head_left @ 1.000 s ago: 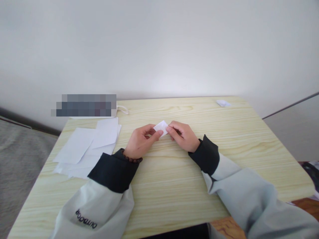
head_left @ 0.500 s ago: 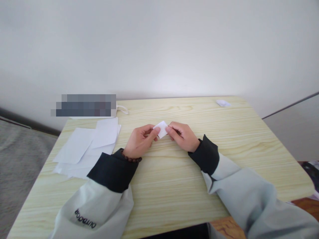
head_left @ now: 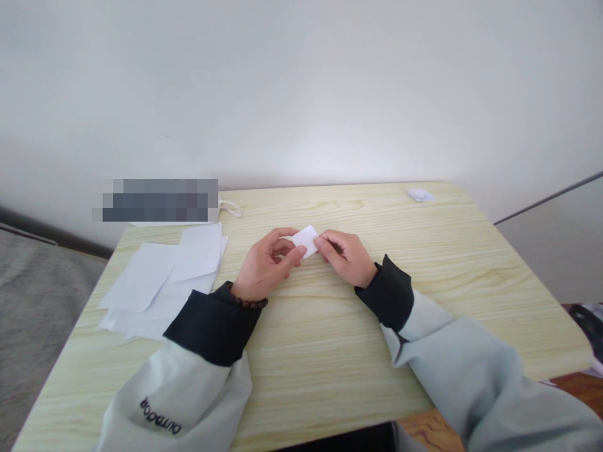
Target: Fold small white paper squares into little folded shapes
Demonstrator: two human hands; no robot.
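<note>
A small white square of folded paper point(head_left: 306, 240) is held tilted above the middle of the table, between my two hands. My left hand point(head_left: 269, 262) grips its left side, thumb on the near edge and fingers behind. My right hand point(head_left: 346, 256) pinches its right corner between thumb and forefinger. Both sets of fingertips are partly hidden behind the paper and the thumbs. Loose white paper sheets point(head_left: 136, 276) lie overlapping to the left of my left hand.
A small folded white paper piece point(head_left: 421, 194) rests at the table's far right. At the back left stands a blurred-out object point(head_left: 160, 201) with a white loop point(head_left: 230, 208) beside it. The wooden table point(head_left: 330, 351) meets a white wall. A black edge point(head_left: 348, 439) shows at the bottom.
My left thumb has shifted slightly right along the paper's near edge, and the left fingers have lifted a little. The square has turned slightly. My right hand keeps its pinch.
</note>
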